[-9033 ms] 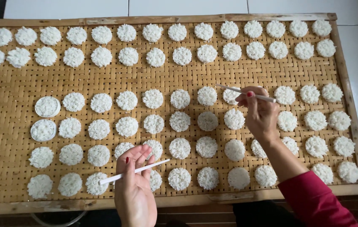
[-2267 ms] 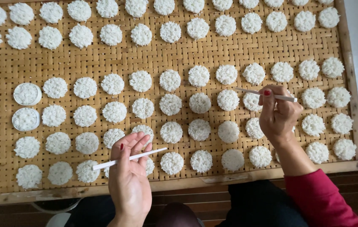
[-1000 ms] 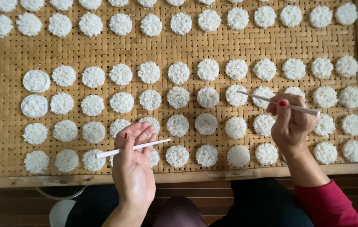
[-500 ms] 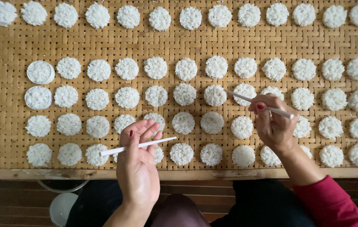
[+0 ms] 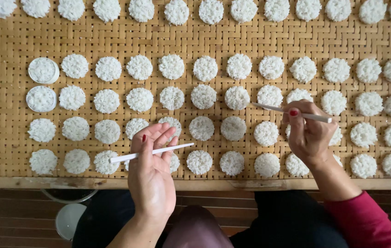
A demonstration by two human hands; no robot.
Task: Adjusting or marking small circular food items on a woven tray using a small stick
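Both your hands pinch thin white sticks over rows of round rice cakes on a woven tray.

Your left hand (image 5: 151,172) holds its stick (image 5: 151,152) level above the bottom row; your right hand (image 5: 308,133) angles its stick (image 5: 292,111) toward a cake (image 5: 270,95). Two white ring moulds (image 5: 43,70) at the tray's (image 5: 2,41) left hold rice.

A woven bamboo tray (image 5: 2,138) with a wooden front rim filled most of the frame. White round rice cakes (image 5: 203,96) lay on it in rows, well spaced. At the left of the frame, two cakes sat inside white ring moulds (image 5: 42,70).
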